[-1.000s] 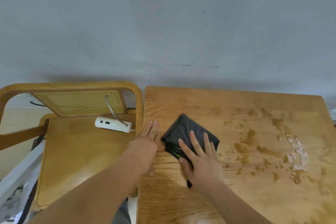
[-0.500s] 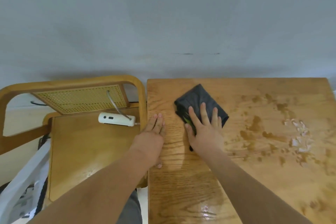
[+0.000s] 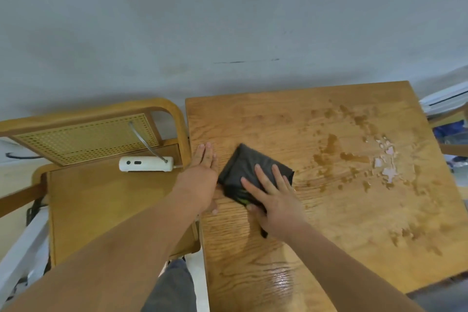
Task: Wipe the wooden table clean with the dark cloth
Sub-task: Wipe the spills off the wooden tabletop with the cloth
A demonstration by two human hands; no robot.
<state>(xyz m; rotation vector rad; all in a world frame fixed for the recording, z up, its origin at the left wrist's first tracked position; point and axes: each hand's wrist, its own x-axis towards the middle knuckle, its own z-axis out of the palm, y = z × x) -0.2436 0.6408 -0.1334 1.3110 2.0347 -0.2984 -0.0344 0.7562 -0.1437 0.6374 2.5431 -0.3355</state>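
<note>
The wooden table (image 3: 329, 223) fills the right half of the view. A folded dark cloth (image 3: 243, 172) lies on its left part. My right hand (image 3: 273, 200) presses flat on the cloth with fingers spread, covering its near side. My left hand (image 3: 202, 175) rests flat on the table's left edge, just left of the cloth, holding nothing. Brown wet stains (image 3: 331, 142) and pale scraps (image 3: 387, 164) spread over the table to the right of the cloth. A wet sheen (image 3: 281, 278) shows near the front edge.
A wooden chair (image 3: 101, 200) with a cane back stands against the table's left side. A white power strip (image 3: 145, 163) with a grey cable lies on its seat. A grey wall rises behind. White and blue items (image 3: 448, 114) sit past the table's right edge.
My right hand slid the cloth from the table's far edge back toward me. My left hand has stayed flat at the left edge. The view has shifted.
</note>
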